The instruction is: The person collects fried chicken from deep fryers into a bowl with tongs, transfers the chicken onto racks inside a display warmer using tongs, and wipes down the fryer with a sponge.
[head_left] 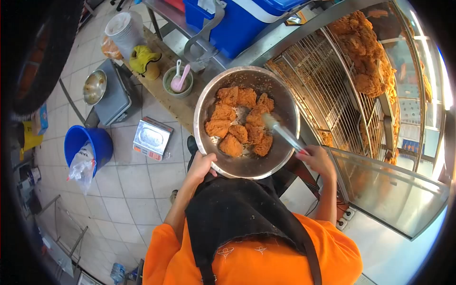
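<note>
My left hand [203, 167] grips the near-left rim of a large steel bowl [280, 151], fingers closed around its edge. Several pieces of fried chicken [224, 113] lie inside, browned and crumbed, with loose crumbs on the bowl wall. In my right hand [317, 160] is a pair of tongs [286, 134], closed in my fingers at the handle end. Its far end reaches over the bowl's right side, beside the chicken. That tip is blurred, so I cannot tell whether it touches a piece.
At right stands a glass display cabinet with wire racks [311, 80] of fried chicken, its glass door [389, 190] swung low. A wooden bench at the upper left bears a tub with two spoons [177, 84] and yellow gloves [142, 61]. A blue cooler [237, 26] sits behind the bowl.
</note>
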Demonstrator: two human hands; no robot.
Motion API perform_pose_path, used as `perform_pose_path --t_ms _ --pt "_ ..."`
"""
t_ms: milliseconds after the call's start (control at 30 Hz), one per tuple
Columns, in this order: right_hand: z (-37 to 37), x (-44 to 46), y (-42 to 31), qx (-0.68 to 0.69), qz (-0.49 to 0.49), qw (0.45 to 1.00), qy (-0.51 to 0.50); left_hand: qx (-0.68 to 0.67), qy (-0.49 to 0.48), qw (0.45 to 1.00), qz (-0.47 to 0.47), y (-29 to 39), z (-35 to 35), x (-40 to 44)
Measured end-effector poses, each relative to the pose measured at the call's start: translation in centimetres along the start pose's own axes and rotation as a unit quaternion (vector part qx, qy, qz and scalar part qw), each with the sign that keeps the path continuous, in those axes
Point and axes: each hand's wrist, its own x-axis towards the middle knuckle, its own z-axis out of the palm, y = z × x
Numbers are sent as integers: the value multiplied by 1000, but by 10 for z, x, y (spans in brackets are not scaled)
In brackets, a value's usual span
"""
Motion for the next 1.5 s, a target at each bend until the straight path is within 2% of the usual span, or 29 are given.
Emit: perform_pose_path --t_ms 67,167,267,367,433,533,600,667,700,800,867,967,1067,1167,1367,1500 --pt "22 18 -5 21 8 999 -32 3 4 1000 6 1 2 -2" --pt "26 25 15 109 -44 993 -26 2 7 1000 15 4 7 0" --pt "7 7 10 301 -8 954 -3 16 -15 1000 15 2 4 9" --pt "-16 26 -10 389 -37 911 131 23 -32 999 7 3 3 8" --pt "-46 70 -20 369 -83 908 179 24 -37 999 8 2 5 6" --pt "-84 118 -48 359 -83 906 210 22 -36 999 4 -2 7 7" --pt "-96 126 -50 303 -84 922 225 22 -32 999 -3 -1 8 6" --pt "-81 78 -60 233 -61 926 290 26 -15 999 17 5 11 5" --pt "-73 72 -33 237 -87 931 264 24 -4 999 21 3 11 3" --pt "-42 4 -9 187 -68 970 138 24 -35 999 2 1 6 9" --pt "-22 -22 -8 136 -29 987 82 21 -39 999 11 2 5 8" --pt "6 -14 6 128 37 991 23 23 -22 999 17 5 9 4" --pt "32 21 7 183 47 982 -1 36 -14 999 11 4 10 3" --pt "52 51 1 187 -18 982 17 35 -19 999 9 -1 8 8" --pt "36 14 14 294 10 956 -18 15 -4 1000 24 1 7 10" --pt "4 -12 7 424 -22 903 67 16 -18 1000 16 4 5 9"
